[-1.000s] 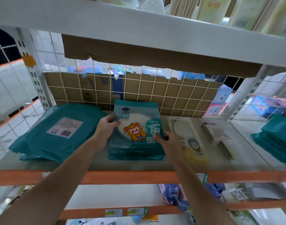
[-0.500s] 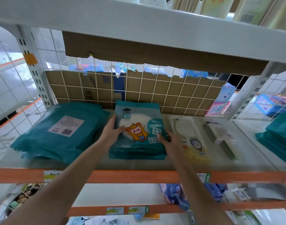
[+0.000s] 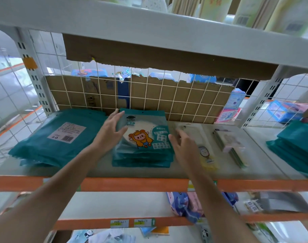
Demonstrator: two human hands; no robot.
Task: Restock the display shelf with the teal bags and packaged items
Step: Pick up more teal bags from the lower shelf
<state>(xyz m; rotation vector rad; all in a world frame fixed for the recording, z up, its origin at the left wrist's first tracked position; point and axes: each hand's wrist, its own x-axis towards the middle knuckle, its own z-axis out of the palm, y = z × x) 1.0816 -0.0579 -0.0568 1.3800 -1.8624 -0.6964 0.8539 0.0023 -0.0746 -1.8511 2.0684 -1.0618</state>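
A stack of teal cartoon packages (image 3: 146,142) lies in the middle of the shelf board (image 3: 265,165), close to the wire back grid. My left hand (image 3: 109,132) lies with straight fingers against the stack's left edge. My right hand (image 3: 183,146) hovers with spread fingers at the stack's right edge, blurred. A pile of plain teal bags (image 3: 57,137) with a white label lies to the left. Another pile of teal bags (image 3: 296,146) sits at the far right.
Clear packaged brushes (image 3: 200,146) and a slim packaged item (image 3: 232,146) lie right of the stack. Cardboard (image 3: 167,100) lines the wire grid behind. An orange shelf edge (image 3: 132,185) runs across the front; lower shelves hold blue packets (image 3: 183,206).
Both hands have let go of the cartoon stack and opened their fingers. The left hand slid up along the left edge; the right hand lifted a little off the right edge.
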